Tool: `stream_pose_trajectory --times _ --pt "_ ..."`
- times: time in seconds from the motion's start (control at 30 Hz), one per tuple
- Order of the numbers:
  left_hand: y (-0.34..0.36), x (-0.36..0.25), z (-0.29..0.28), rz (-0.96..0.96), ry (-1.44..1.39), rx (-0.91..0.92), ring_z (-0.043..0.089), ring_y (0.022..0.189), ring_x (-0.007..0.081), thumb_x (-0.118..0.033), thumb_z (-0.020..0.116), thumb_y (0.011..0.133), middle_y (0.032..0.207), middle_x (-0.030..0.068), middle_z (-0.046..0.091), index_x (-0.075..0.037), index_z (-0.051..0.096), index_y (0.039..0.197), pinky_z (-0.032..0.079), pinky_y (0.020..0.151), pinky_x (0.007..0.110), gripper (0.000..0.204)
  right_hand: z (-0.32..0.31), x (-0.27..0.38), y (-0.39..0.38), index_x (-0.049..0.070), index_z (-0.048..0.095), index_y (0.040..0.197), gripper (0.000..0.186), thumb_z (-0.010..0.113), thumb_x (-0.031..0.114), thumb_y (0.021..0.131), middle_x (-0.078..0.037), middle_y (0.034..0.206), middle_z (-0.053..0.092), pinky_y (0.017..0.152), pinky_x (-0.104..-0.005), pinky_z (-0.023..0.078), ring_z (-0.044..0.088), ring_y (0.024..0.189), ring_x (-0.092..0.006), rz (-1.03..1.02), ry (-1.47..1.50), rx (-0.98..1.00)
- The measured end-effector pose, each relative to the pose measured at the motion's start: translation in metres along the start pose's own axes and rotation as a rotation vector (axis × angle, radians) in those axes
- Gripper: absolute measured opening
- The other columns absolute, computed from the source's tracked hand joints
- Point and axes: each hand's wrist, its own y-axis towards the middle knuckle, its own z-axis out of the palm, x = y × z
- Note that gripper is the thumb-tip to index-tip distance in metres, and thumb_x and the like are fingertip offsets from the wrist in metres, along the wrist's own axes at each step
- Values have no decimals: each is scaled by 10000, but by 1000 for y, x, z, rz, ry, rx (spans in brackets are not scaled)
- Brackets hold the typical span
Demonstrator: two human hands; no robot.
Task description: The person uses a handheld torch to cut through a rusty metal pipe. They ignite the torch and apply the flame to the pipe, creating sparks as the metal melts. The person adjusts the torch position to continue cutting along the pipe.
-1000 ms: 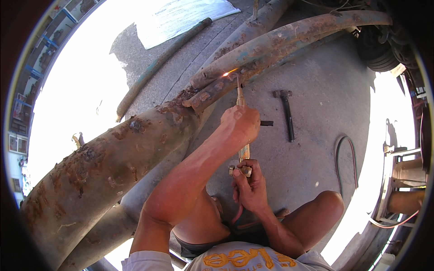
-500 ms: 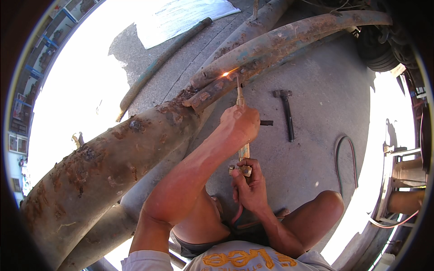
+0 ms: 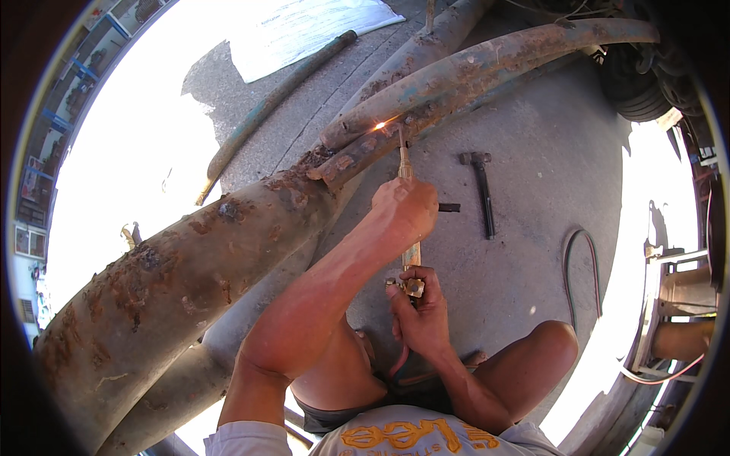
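Right now your right hand [image 3: 422, 319] is clamped round the brass valve end of the torch [image 3: 408, 228], fingers closed tight. Further up, your left hand [image 3: 407, 207] grips its stem. Its tip sparks against the rusty pipe [image 3: 365, 148]. Beyond, a hammer [image 3: 480, 190] lies on the concrete floor [image 3: 532, 137].

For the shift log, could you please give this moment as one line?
left hand: grips torch | right hand: at valve end | flame on rusty pipe
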Motion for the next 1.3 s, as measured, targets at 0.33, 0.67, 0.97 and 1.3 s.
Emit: stream_pose_trajectory --times 0.33,0.67,0.97,1.3 --pt "0 0 2 10 -1 -14 792 973 345 -121 708 892 980 169 806 -40 835 953 631 828 427 162 -1 4 0 118 513 1213 249 693 151 1045 6 726 575 416 -277 427 541 485 -72 -19 -54 -14" --pt "1 0 2 11 12 4 792 980 339 -105 721 884 986 170 806 -39 838 964 633 821 425 156 0 2 0 111 485 1217 272 690 169 1048 -17 718 575 385 -274 399 524 447 -85 -67 -53 -1" --pt "1 2 4 29 -17 -32 781 917 380 -125 697 874 931 207 785 -10 817 915 623 803 444 171 -2 2 -1 97 516 1187 283 700 271 1061 -2 720 579 413 -274 428 534 484 -71 -53 12 9" --pt "-1 -2 -2 -3 10 20 796 971 325 -122 710 906 984 164 808 -38 837 980 638 804 421 169 -3 1 -2 92 531 1178 251 695 241 1060 -11 723 584 411 -278 434 536 484 -71 -41 9 10"
